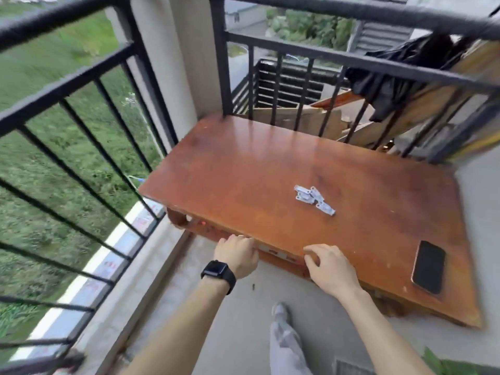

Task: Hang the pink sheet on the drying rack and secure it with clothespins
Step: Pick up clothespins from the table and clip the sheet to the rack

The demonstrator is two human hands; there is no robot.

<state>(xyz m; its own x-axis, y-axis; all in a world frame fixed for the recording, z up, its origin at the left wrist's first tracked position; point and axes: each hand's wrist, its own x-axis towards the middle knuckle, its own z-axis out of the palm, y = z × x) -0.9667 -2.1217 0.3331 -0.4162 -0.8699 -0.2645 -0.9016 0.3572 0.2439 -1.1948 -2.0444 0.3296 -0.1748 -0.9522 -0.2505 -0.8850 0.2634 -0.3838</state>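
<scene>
I stand on a balcony, looking down at a low reddish wooden surface (pixel 243 171) set against the black railing (pixel 81 85). My left grip (pixel 238 254), with a dark watch (pixel 217 272) on its wrist, curls its fingers over the near edge of the surface and grasps that edge. My right grip (pixel 328 269) rests just beside it on the same edge, fingers bent and loose, holding nothing. A small pile of pale clothespins (pixel 313 198) lies near the middle of the surface, well apart from both grips. A dark phone (pixel 428 266) lies flat near the right corner. I cannot see the pink sheet anywhere. A dark garment (pixel 400 74) hangs over the far railing.
</scene>
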